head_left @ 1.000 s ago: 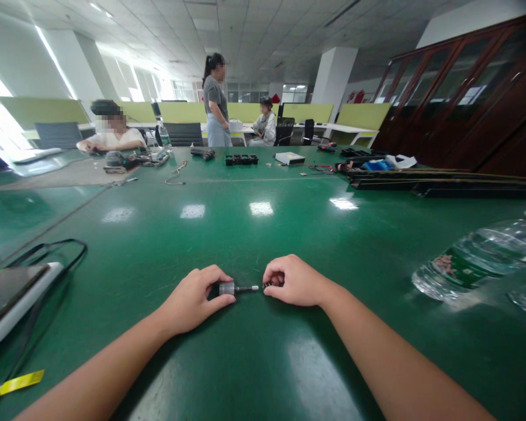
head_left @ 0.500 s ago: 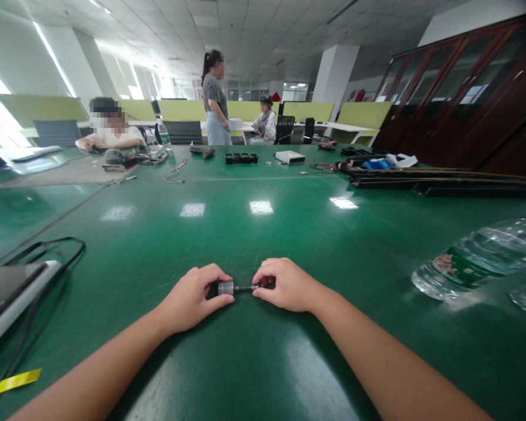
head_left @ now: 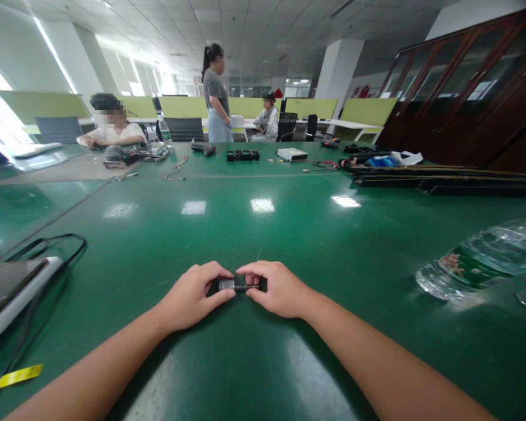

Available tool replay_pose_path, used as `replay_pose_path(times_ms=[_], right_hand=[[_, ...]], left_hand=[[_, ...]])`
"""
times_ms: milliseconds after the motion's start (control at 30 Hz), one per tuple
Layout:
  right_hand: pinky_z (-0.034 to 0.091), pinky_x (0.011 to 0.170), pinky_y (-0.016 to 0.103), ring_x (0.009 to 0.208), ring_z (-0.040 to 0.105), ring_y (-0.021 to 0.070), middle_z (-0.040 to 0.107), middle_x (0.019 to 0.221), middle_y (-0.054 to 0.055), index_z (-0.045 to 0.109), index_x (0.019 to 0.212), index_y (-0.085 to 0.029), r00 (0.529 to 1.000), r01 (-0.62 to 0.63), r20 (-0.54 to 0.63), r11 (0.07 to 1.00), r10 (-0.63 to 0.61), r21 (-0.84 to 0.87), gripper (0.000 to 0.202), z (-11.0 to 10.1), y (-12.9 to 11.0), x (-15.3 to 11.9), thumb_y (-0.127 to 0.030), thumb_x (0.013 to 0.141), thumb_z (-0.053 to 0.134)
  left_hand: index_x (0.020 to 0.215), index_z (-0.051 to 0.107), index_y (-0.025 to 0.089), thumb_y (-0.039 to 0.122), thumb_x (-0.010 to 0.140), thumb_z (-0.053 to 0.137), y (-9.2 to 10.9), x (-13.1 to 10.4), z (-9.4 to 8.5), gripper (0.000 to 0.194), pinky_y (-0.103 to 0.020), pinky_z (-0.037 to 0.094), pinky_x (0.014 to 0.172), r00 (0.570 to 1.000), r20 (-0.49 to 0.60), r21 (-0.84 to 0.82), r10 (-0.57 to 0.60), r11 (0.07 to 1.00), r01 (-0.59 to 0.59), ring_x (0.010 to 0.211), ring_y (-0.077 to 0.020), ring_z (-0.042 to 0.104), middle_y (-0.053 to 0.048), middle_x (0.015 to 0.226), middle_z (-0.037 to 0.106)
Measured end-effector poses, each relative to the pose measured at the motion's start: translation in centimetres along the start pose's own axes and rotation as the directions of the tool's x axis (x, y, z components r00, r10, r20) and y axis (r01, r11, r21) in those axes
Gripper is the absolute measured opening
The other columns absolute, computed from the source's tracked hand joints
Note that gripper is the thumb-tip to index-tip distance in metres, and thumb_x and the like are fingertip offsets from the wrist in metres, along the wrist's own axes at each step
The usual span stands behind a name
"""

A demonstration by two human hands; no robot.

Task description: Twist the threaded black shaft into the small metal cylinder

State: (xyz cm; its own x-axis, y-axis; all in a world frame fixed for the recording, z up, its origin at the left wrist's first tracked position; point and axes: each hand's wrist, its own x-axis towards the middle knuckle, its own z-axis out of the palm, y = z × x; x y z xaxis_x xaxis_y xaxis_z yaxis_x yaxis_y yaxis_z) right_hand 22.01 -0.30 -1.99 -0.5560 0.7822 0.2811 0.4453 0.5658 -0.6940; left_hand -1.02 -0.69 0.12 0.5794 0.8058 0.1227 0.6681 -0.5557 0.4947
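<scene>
A small grey metal cylinder [head_left: 227, 284] with a thin dark shaft [head_left: 241, 287] lies level just over the green table. My left hand [head_left: 198, 292] pinches the cylinder between thumb and fingers. Around the shaft, which points right, curl the fingers and thumb of my right hand [head_left: 277, 287]. Its index finger arches above the shaft, apart from the thumb, near the left fingertips. Part of the cylinder is hidden by the left fingers.
A phone [head_left: 11, 286] on a white block and a black cord [head_left: 30, 313] with a yellow tag [head_left: 18, 376] lie left. A water bottle [head_left: 469, 269] lies right. A power drill [head_left: 203, 149], black tray [head_left: 242, 155] and white box [head_left: 292, 154] are farther back. Several people are beyond.
My right hand has slid left along the shaft toward the cylinder, and its index finger has lifted away from the thumb. The left hand keeps its pinch. The view has shifted slightly.
</scene>
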Motion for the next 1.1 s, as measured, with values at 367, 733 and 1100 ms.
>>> replay_pose_path(times_ms=[367,733,1100], right_hand=[[0.048,0.076,0.027,0.077,0.059,0.0138,0.067,0.085,0.002,0.067,0.105,-0.018,1.000,0.013,-0.008,1.000,-0.013,-0.002,0.032,-0.13,-0.55,0.00,-0.007,0.075,0.067],[0.044,0.076,0.028,0.081,0.059,0.0159,0.068,0.085,0.003,0.072,0.093,-0.018,0.998,0.055,0.019,0.992,-0.053,-0.118,0.016,0.23,-0.58,0.34,-0.019,0.078,0.073],[0.044,0.077,0.028,0.082,0.060,0.0162,0.070,0.085,0.003,0.073,0.094,-0.020,0.997,0.074,0.025,0.985,-0.071,-0.158,0.014,0.53,-0.30,0.40,-0.020,0.080,0.070]], left_hand=[[0.105,0.065,0.024,0.041,0.084,0.069,-0.36,-0.23,0.21,0.028,-0.030,0.040,0.078,1.000,0.011,0.016,0.028,0.999,-0.028,0.087,-0.0195,0.061,-0.001,0.097,0.067],[0.102,0.066,0.024,0.039,0.081,0.073,-0.54,-0.12,0.44,0.027,-0.030,0.039,0.077,0.999,0.004,0.018,0.035,0.999,-0.035,0.085,-0.0190,0.062,0.000,0.094,0.067],[0.101,0.067,0.023,0.042,0.085,0.067,0.10,-0.06,0.24,0.024,-0.030,0.039,0.074,0.999,-0.011,0.036,0.034,0.999,-0.034,0.078,-0.0175,0.060,0.000,0.090,0.067]])
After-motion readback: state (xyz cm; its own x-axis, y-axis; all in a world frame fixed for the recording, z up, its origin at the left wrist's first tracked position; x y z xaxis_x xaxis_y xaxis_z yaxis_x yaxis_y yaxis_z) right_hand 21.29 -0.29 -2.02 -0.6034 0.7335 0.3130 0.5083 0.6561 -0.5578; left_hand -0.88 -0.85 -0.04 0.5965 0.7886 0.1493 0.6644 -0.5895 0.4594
